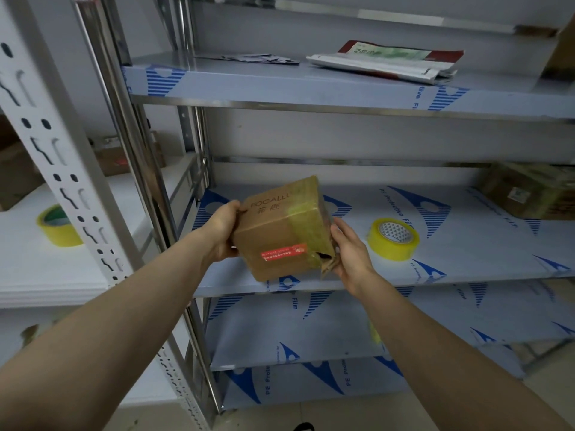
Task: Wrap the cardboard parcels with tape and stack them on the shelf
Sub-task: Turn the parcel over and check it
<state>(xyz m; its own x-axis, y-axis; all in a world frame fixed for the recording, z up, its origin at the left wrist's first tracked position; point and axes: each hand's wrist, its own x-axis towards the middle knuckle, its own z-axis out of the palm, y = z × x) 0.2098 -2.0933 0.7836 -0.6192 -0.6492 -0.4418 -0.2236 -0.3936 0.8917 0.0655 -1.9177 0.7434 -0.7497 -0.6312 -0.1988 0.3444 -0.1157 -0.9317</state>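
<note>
Parcel [281, 231] held between left hand [221, 233] and right hand [350, 251].

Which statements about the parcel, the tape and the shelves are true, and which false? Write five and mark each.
1. The left hand and right hand both hold the cardboard parcel. True.
2. The parcel lies flat on the shelf. False: the hands hold it tilted.
3. Its label is blue. False: it is red.
4. A yellow tape roll lies on the shelf, right of the parcel. True.
5. Only one tape roll is in view. False: a second tape roll lies on the white shelf at left.
</note>
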